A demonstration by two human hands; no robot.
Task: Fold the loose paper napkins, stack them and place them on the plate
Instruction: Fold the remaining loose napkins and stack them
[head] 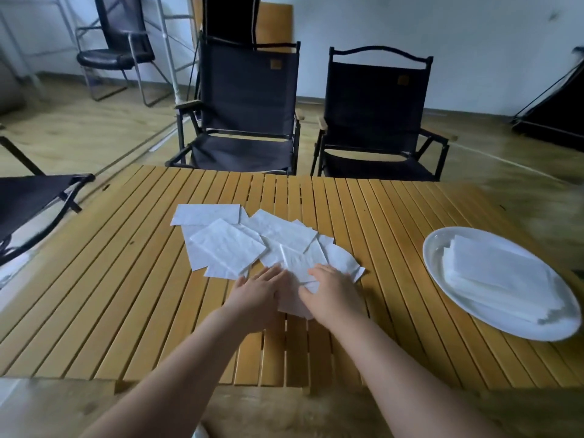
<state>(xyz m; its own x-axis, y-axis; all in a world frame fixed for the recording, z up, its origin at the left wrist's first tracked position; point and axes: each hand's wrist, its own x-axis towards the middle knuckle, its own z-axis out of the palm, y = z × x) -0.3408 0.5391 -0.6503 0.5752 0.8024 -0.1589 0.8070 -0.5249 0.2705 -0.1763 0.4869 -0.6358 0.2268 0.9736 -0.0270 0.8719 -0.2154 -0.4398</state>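
Several loose white paper napkins [240, 240] lie overlapping in the middle of the slatted wooden table [126, 295]. Both hands rest on the nearest napkin [297, 270] at the pile's front edge. My left hand [257, 294] lies flat on its left side with the fingers spread. My right hand [331, 292] presses on its right side, fingers curled over the paper. At the right of the table a white oval plate [433, 251] holds a stack of folded napkins [496, 273].
Two black folding chairs [246, 99] [376, 99] stand behind the table's far edge. Another dark chair seat [28, 200] juts in at the left. The table's near edge runs just below my forearms.
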